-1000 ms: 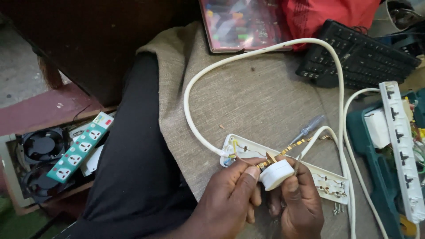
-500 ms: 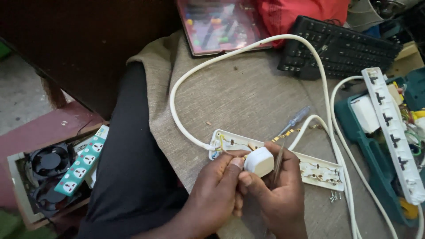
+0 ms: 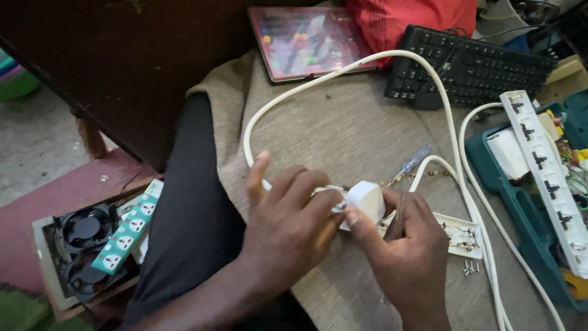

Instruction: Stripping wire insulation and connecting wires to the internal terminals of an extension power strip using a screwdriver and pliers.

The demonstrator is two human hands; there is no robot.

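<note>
Both hands meet low in the middle. The left hand (image 3: 288,214) and the right hand (image 3: 407,245) have their fingers clamped on a white plug (image 3: 365,201) — it sits between them, just over an open power strip (image 3: 456,236). Tiny screws (image 3: 470,267) lie beside it on the cloth-covered bench (image 3: 343,122). A screwdriver (image 3: 411,163) rests behind. Farther back — a white cable (image 3: 343,70), a black keyboard (image 3: 471,67), a tablet (image 3: 306,40).

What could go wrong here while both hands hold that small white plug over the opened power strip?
The loose small screws on the cloth beside the opened white power strip could roll off and get lost. The long white cable looping past the black keyboard might snag and tug the white plug held by both hands.
</note>
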